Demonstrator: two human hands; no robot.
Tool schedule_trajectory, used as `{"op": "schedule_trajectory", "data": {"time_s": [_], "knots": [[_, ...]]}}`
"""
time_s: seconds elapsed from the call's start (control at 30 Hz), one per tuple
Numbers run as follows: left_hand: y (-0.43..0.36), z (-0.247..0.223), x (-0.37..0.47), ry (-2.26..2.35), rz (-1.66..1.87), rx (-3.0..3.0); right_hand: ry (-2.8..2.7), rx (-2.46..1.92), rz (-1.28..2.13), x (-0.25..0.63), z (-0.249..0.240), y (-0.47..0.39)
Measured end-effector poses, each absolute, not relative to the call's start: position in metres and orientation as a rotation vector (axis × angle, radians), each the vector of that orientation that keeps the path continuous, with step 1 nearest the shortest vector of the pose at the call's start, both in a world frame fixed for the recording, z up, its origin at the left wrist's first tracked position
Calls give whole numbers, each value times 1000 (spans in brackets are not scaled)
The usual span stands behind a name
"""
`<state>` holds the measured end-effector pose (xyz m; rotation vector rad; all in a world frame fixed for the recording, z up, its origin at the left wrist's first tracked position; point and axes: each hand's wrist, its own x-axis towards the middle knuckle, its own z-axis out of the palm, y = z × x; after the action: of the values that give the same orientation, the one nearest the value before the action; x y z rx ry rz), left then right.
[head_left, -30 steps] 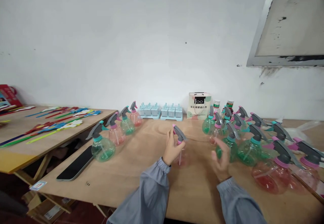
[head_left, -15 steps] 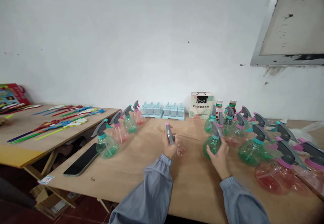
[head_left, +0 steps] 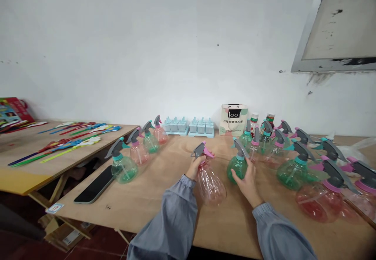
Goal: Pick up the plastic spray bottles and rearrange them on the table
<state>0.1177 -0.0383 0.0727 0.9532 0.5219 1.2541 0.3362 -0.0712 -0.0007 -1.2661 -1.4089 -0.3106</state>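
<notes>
Fingers [head_left: 250,166] gripping one pink sprayer [head_left: 210,183] in left hand [head_left: 194,168], one green sprayer [head_left: 235,166] in right hand [head_left: 248,183], four sprayers [head_left: 124,170] standing leftward

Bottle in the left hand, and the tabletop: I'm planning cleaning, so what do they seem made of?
Bottle: probably glossy pink-tinted plastic, see-through with bright highlights; could be glass. Tabletop: likely wood or plywood, dull, showing wavy brown grain.
</notes>
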Motion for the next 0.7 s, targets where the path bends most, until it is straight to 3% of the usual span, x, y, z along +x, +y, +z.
{"op": "schedule_trajectory", "data": {"time_s": [0.7], "knots": [[-32,69,104,491,1370,1029,-1417,-1249,-280,336,1,-72]]}}
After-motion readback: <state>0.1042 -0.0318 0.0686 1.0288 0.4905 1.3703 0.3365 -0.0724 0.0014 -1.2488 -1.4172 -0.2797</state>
